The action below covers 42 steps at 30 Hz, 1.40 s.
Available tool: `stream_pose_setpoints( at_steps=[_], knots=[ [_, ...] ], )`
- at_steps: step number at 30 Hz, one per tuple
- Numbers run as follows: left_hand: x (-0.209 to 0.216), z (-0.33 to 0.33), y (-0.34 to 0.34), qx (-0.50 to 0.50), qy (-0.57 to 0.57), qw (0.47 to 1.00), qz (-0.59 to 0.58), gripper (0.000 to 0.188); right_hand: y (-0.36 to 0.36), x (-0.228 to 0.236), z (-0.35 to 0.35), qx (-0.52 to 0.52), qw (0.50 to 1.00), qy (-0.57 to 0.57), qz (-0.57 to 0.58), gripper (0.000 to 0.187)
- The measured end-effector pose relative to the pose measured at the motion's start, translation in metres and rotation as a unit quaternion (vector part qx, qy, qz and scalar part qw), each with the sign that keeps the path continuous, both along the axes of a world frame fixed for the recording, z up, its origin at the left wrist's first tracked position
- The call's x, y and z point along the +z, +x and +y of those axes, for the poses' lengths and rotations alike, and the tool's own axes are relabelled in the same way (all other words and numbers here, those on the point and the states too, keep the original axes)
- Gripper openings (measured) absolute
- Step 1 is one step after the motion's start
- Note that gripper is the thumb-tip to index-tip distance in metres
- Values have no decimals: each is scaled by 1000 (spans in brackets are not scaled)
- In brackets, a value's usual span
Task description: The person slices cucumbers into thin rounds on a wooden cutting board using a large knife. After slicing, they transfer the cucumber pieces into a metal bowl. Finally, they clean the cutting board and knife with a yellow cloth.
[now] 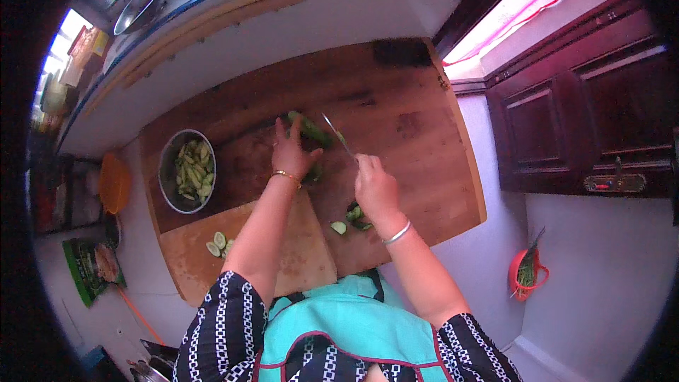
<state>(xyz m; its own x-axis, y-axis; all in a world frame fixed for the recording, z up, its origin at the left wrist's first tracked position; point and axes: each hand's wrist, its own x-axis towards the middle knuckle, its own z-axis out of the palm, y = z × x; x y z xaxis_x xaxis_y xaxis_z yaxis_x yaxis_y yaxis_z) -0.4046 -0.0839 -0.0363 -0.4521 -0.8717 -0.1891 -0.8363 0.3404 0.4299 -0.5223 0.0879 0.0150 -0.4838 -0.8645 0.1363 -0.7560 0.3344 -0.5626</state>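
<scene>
Pressing cucumber (309, 129) flat, left hand (291, 153) fingers grasping it; right hand (375, 187) fingers clenched round knife (339, 136).

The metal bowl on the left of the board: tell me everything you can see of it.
The metal bowl is round, grey and dull-shiny, apparently steel, standing upright on the left part of the large wooden board. It holds a heap of pale green cut vegetable pieces, filling much of the inside. Neither hand touches it; the left hand is the nearer, pressing a green vegetable to its right. A few loose slices lie below it on a lighter board.
</scene>
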Motion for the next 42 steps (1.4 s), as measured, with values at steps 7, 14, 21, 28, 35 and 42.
stream_pose_setpoints(
  at_steps=[7,14,21,28,35,42],
  knots=[
    [11,13,3,92,93,991,8,112,-28,-30,-90,59,992,112,15,26],
    [-56,-5,19,248,187,902,300,94,-16,-32,-100,47,996,-62,-44,26],
    [-20,-4,17,331,438,604,577,23,-43,-71,-121,-49,737,-134,-660,30],
    [-16,-1,19,305,458,573,608,24,-8,-90,-121,-82,626,-110,-767,27],
    [65,38,92,175,407,670,595,47,46,-7,-69,5,706,-119,-698,20],
    [97,65,277,173,424,672,583,60,210,43,-54,80,765,11,-639,21]
  ],
)
